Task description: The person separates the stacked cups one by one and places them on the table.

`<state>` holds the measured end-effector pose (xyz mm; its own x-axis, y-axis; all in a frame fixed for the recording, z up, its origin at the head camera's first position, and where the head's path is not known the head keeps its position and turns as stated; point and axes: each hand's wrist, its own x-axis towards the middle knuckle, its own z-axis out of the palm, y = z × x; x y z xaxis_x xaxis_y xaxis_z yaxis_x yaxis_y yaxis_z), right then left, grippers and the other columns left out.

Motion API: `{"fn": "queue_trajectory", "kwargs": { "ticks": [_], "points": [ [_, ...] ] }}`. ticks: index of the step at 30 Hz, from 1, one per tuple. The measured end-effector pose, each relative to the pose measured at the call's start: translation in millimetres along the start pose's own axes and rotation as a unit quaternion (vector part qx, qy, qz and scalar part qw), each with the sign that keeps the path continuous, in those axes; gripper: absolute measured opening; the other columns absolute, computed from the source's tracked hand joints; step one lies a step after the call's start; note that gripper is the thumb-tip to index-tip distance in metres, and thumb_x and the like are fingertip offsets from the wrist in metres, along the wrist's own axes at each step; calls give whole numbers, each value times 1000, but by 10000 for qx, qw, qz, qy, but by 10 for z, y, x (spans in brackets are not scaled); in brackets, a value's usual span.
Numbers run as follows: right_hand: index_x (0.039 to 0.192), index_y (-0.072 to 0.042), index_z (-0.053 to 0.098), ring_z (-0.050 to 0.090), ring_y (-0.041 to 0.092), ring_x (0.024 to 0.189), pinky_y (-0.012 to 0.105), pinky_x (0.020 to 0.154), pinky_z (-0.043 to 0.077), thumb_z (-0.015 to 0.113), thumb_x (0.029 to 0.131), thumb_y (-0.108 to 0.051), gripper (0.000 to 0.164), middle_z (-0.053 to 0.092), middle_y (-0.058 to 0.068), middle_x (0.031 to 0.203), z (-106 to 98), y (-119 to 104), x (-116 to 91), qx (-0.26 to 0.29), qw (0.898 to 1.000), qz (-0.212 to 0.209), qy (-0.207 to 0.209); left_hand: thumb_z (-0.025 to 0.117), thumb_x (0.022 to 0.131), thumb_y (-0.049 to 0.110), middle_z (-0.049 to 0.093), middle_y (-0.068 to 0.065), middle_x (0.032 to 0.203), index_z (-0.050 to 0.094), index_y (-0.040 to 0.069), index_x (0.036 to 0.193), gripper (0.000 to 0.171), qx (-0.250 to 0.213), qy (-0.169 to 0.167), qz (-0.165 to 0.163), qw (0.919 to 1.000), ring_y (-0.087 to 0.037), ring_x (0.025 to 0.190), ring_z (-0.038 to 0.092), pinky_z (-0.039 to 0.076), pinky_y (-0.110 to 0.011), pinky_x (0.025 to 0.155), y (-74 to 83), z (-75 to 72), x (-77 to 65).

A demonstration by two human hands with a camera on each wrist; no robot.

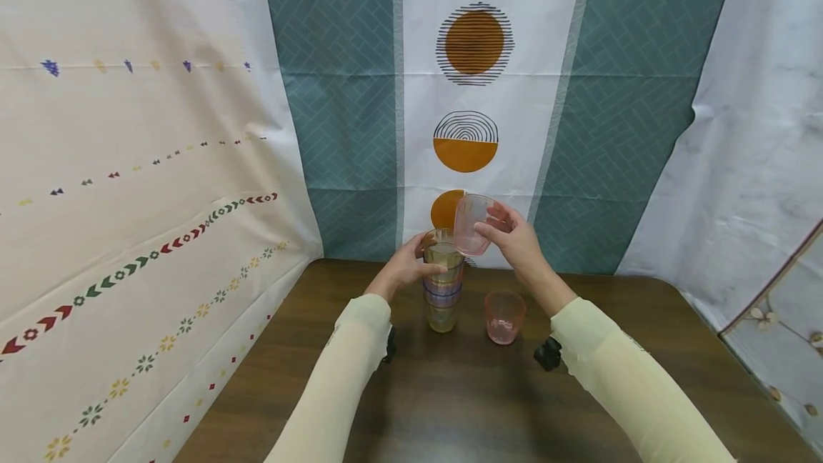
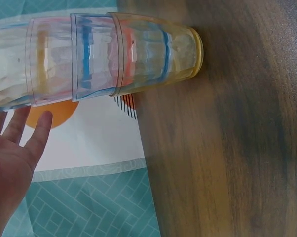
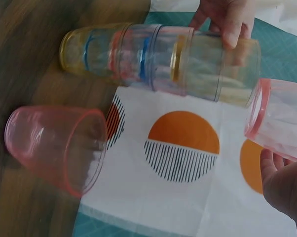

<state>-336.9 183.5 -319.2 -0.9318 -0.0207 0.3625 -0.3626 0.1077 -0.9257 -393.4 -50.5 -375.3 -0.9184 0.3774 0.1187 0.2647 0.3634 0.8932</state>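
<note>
Soft, moderate light fills the head view, seemingly from above. A pale glare spreads over the desk (image 1: 444,416) on the near side of the left hand (image 1: 408,266) and right hand (image 1: 516,236), between 2 soft-edged shadows near the sleeves (image 1: 337,384). White glints mark the pink cup (image 1: 504,314) below the right hand. Wide-angle stretching enlarges the sleeves toward the bottom edge. In the left wrist view, a bluish, grainy sheen greys the desk far from the left hand. The right wrist view looks dimmer and hazier, with smeared wood grain and softened outlines on the stacked cups (image 3: 203,66) beside the left hand.
</note>
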Motion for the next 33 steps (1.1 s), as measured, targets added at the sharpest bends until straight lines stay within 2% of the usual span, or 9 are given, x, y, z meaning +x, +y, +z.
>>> {"fn": "queue_trajectory", "kwargs": {
  "ticks": [8, 14, 17, 25, 33],
  "points": [
    [155, -4, 28, 39, 29, 140, 45, 113, 34, 71, 94, -25, 78, 41, 14, 152, -301, 44, -116, -177, 9998, 122, 30, 83, 83, 28, 39, -3, 155, 36, 19, 153, 85, -12, 9, -84, 10000, -29, 144, 33, 35, -52, 111, 6, 1, -3],
    [155, -2, 26, 39, 31, 140, 20, 101, 43, 69, 95, -23, 76, 39, 17, 153, -547, 92, -245, -329, 9994, 134, -6, 83, 83, 29, 39, -3, 155, 34, 20, 154, 87, 61, 21, -110, 9999, -29, 143, 34, 37, -52, 110, 7, -2, -4],
    [155, 0, 24, 38, 33, 140, 12, 95, 43, 68, 96, -23, 77, 37, 19, 154, -680, 137, -324, -450, 9988, 182, -1, 83, 82, 30, 39, -2, 156, 34, 21, 154, 87, 59, 24, -129, 9999, -29, 143, 34, 36, -53, 110, 7, -5, -6],
    [155, 0, 23, 43, 28, 136, 10, 91, 43, 68, 96, -30, 80, 35, 22, 154, -1015, 367, -516, -945, 9941, 456, 272, 83, 81, 33, 38, -1, 156, 32, 21, 155, 90, 65, 6, -103, 9999, -28, 144, 32, 35, -52, 111, -15, -11, 5],
    [156, 2, 17, 43, 29, 135, 6, 86, 42, 65, 98, -32, 83, 33, 27, 154, -1257, 612, -674, -1288, 9891, 533, 467, 83, 81, 34, 37, -1, 157, 32, 22, 155, 91, 28, 5, -192, 9998, -29, 144, 32, 34, -53, 112, -7, -15, -21]
  ]
}}
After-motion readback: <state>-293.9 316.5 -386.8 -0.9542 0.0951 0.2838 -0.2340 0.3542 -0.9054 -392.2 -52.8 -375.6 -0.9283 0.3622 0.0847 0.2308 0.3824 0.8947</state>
